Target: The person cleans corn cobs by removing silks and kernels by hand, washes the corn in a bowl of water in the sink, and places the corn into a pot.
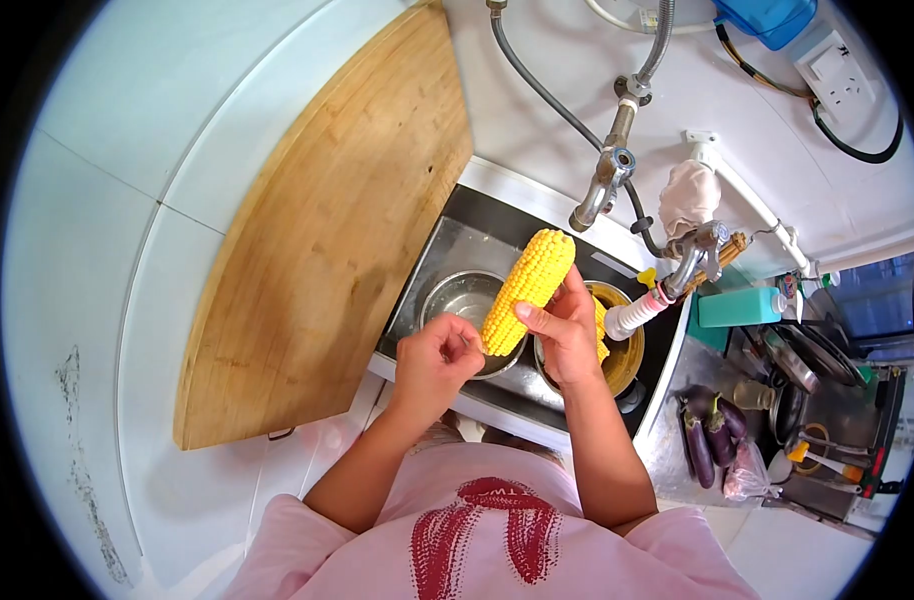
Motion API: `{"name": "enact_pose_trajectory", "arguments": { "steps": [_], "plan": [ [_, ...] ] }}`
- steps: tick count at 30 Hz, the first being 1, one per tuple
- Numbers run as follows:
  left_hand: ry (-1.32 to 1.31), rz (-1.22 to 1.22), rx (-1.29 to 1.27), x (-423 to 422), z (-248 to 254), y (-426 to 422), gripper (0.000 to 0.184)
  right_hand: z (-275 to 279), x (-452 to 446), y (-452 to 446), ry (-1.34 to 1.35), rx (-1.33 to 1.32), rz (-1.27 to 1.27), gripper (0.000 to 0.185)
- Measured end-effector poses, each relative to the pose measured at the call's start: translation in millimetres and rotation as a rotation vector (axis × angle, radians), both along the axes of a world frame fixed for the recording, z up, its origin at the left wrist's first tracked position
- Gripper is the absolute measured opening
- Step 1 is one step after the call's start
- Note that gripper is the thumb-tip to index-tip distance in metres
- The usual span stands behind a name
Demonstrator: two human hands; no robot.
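Note:
A yellow corn cob (535,280), its husk off, is held at a slant above the sink (447,245). My right hand (569,335) grips its side, thumb across the kernels. Close by the cob's lower end is my left hand (439,362), thumb and fingers pinched together; whatever they hold, if anything, is too small to make out. Under the cob a metal bowl (445,298) stands in the sink, partly hidden by my hands. To its right, a pot (629,368) has more yellow corn (602,330) in it, half covered by my right hand.
A large wooden board (317,240) leans at the left. Two taps, one bare metal (602,185) and one with a white hose end (632,315), reach over the sink. Eggplants (715,430), a plastic bag (749,470) and a teal bottle (737,308) are on the right counter.

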State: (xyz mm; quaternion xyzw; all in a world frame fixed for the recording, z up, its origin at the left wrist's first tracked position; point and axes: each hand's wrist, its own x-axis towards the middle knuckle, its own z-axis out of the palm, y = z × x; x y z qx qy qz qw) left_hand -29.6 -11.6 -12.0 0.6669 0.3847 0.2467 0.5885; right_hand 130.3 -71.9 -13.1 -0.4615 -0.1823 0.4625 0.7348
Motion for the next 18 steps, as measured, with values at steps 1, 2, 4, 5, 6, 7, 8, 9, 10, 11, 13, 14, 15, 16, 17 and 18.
{"name": "enact_pose_trajectory", "arguments": {
  "steps": [1, 2, 4, 5, 6, 7, 8, 9, 10, 11, 13, 14, 15, 16, 17, 18],
  "plan": [
    [0.010, 0.017, 0.026, 0, 1, 1, 0.010, 0, 0, 0, 0.000, 0.000, 0.000, 0.064],
    [0.020, 0.033, 0.051, 0, 1, 1, 0.010, 1, -1, -1, 0.011, -0.008, 0.000, 0.063],
    [0.034, 0.018, 0.113, -5, 2, 1, 0.011, 3, -1, -1, 0.022, -0.016, 0.000, 0.063],
    [0.048, 0.003, 0.175, -7, 3, 1, 0.013, 3, -1, -2, 0.040, -0.033, 0.009, 0.062],
    [0.048, 0.002, 0.174, -9, 3, 2, 0.013, 3, 0, -2, 0.059, -0.050, 0.018, 0.061],
    [0.064, -0.019, 0.372, -10, 4, 3, 0.015, 2, 0, -2, 0.059, -0.051, 0.017, 0.061],
    [0.078, -0.041, 0.569, -11, 5, 4, 0.017, 1, 1, -3, 0.066, -0.071, 0.023, 0.060],
    [0.078, -0.041, 0.569, -11, 5, 4, 0.017, 0, 1, -3, 0.075, -0.092, 0.028, 0.059],
    [0.082, -0.065, 0.626, -11, 4, 4, 0.018, 0, 1, -2, 0.075, -0.092, 0.029, 0.059],
    [0.085, -0.089, 0.683, -11, 4, 5, 0.020, 1, 0, -2, 0.068, -0.110, 0.031, 0.059],
    [0.074, -0.088, 0.719, -9, 5, 5, 0.020, 1, -1, -1, 0.059, -0.128, 0.033, 0.058],
    [0.063, -0.088, 0.755, -8, 6, 5, 0.020, 2, -1, -1, 0.054, -0.145, 0.039, 0.059],
    [0.063, -0.088, 0.756, -8, 5, 6, 0.020, 2, -1, -1, 0.048, -0.162, 0.045, 0.059],
    [0.058, -0.101, 0.834, -8, 3, 7, 0.019, 2, -1, -1, 0.048, -0.162, 0.045, 0.059],
    [0.053, -0.114, 0.912, -8, 3, 8, 0.019, 1, -1, -1, 0.043, -0.169, 0.051, 0.059],
    [0.066, -0.126, 0.941, -8, 3, 8, 0.017, -1, -1, -1, 0.038, -0.175, 0.057, 0.060]
  ]
}}
